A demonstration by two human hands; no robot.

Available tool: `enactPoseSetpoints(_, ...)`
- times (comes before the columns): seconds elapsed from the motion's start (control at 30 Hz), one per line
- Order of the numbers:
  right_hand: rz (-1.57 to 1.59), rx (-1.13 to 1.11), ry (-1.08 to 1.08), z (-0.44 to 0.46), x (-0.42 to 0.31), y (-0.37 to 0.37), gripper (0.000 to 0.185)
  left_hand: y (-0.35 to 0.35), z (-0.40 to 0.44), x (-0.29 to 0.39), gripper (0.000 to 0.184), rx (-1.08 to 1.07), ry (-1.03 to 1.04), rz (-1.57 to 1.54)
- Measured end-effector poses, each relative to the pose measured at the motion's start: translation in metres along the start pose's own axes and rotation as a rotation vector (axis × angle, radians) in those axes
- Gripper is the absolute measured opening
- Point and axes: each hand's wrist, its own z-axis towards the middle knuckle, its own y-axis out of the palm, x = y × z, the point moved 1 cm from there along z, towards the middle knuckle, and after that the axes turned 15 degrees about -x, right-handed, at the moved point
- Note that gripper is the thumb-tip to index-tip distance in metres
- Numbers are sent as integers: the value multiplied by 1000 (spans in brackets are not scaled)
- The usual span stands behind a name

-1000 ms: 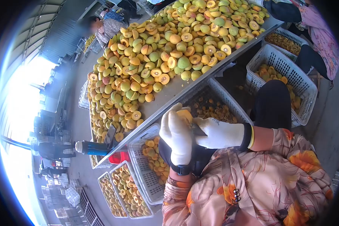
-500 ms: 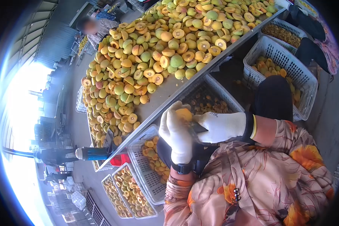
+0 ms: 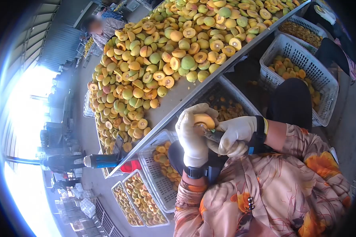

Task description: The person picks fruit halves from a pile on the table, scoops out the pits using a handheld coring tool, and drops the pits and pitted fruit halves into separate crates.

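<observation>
My left hand [image 3: 194, 136], in a white glove, has its fingers wrapped round a halved orange-yellow fruit [image 3: 204, 120], cut side showing. My right hand [image 3: 235, 136], also gloved, is closed on a small dark tool [image 3: 213, 135], whose tip touches the fruit. What kind of tool it is cannot be made out. Both hands are close together over my lap, just in front of the metal table edge [image 3: 178, 107]. Beyond them a large heap of halved fruit [image 3: 162, 59] covers much of the table.
A crate [image 3: 245, 96] with scraps stands below the table edge. Fruit crates stand at the right [image 3: 320, 71] and lower left [image 3: 156, 189]. A blue cylinder [image 3: 103, 160] and a red container [image 3: 130, 166] are at the table's left corner. A person [image 3: 103, 33] is beyond the heap.
My right hand has turned, with its fingers curled round the tool. The fruit in my left hand now shows its cut face. The view has shifted slightly.
</observation>
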Motion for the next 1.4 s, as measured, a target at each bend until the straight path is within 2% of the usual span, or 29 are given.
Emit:
enactPoseSetpoints(0.1, 148, -134, -21, 2, 6, -12, 19, 2, -4, 4, 52, 106, -135, -198)
enactPoseSetpoints(0.2, -45, -206, 84, 6, 7, -10, 16, -26, -7, 1, 49, 453, -250, -518)
enactPoseSetpoints(0.27, -296, 22, 181, 2, 1, -14, 17, -54, -26, 19, 45, 525, -243, -318)
enactPoseSetpoints(0.3, -425, 136, 220, 0, -2, -19, 17, -86, -44, 11, 43, 555, -220, 4)
enactPoseSetpoints(0.33, -906, 275, 244, 0, 6, -47, 24, -115, -62, 12, 31, 320, -114, 979)
enactPoseSetpoints(0.37, -1269, 453, 395, -5, 13, -62, 38, -137, -71, 20, 30, 408, -278, 718)
enactPoseSetpoints(0.4, -1384, 579, 517, -15, 25, -81, 40, -158, -81, 28, 30, 529, -420, 456)
enactPoseSetpoints(0.43, -1495, 709, 642, -22, 32, -95, 41, -188, -93, 22, 32, 445, -556, 670)
enactPoseSetpoints(0.5, -1318, 748, 372, -16, 30, -95, 36, -235, -98, 11, 37, 415, -621, 1262)
enactPoseSetpoints(0.6, -1347, 832, 366, 1, 29, -94, 34, -253, -47, 6, 46, 339, -489, 1403)
enactPoseSetpoints(0.63, -1361, 862, 372, 4, 29, -97, 34, -260, -24, 0, 48, 290, -520, 1383)
enactPoseSetpoints(0.7, -1446, 818, 630, -2, 35, -107, 29, -279, 22, -19, 52, 192, -574, 1340)
enactPoseSetpoints(0.77, -1482, 768, 781, -14, 52, -133, 29, -292, 61, -36, 53, 173, -659, 1291)
enactPoseSetpoints(0.8, -1441, 804, 693, -13, 46, -126, 31, -296, 79, -43, 54, 162, -701, 1267)
enactPoseSetpoints(0.93, -1444, 934, 333, -6, 32, -114, 29, -299, 119, -63, 56, 197, -585, 1341)
enactPoseSetpoints(1.03, -1390, 946, 376, -7, 35, -115, 30, -310, 136, -83, 59, 347, -683, 1303)
enactPoseSetpoints(1.07, -1385, 909, 417, -6, 35, -117, 31, -312, 138, -86, 64, 350, -713, 1296)
enactPoseSetpoints(1.17, -1387, 880, 331, -5, 40, -121, 32, -312, 144, -95, 80, 349, -806, 1273)
enactPoseSetpoints(1.27, -1347, 864, 418, -3, 39, -120, 33, -341, 141, -115, 79, 347, -700, 1196)
enactPoseSetpoints(1.37, -1295, 854, 456, -2, 31, -113, 32, -331, 136, -114, 52, 233, -590, 1013)
enactPoseSetpoints(1.4, -1275, 856, 466, -1, 28, -110, 31, -332, 135, -115, 49, 259, -572, 1023)
